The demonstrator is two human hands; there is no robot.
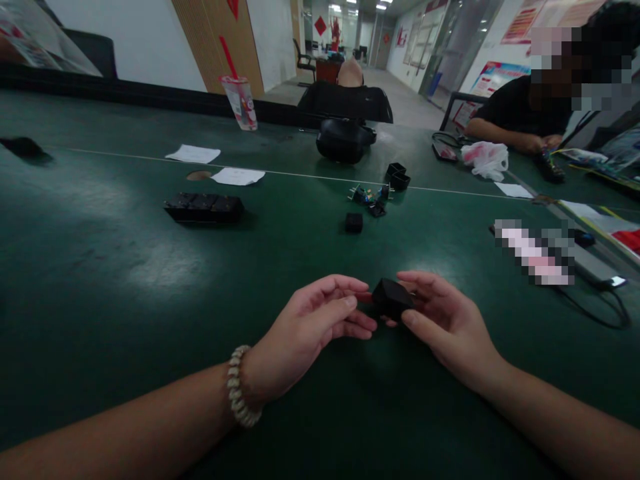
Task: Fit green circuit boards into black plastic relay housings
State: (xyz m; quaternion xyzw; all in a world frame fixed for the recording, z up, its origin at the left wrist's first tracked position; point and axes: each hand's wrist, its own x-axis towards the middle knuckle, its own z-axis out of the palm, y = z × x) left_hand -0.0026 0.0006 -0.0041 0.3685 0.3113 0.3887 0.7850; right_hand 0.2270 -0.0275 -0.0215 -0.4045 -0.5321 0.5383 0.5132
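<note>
Between my two hands, just above the green table (150,280), sits a small black box (391,297). My right hand (445,323) cups it from the right, thumb along its near edge and fingers curled behind its far side, so it is pinched there. My left hand (313,327) comes in from the left, thumb and forefinger pressed together on something thin and red (364,297) that touches the box's left face; I cannot tell what that red piece is. A bead bracelet (239,387) rings my left wrist.

Beyond my fingertips lies a small black cube (353,223), and farther out a cluster of little parts (370,197) with two open black shells (397,176) just past it. Well off to the left of my left hand rests a long black tray (204,207), with paper sheets (237,176) and a plastic cup (241,101) behind it. Far to the right, another person's hands (547,143) work near a white plastic bag (486,159).
</note>
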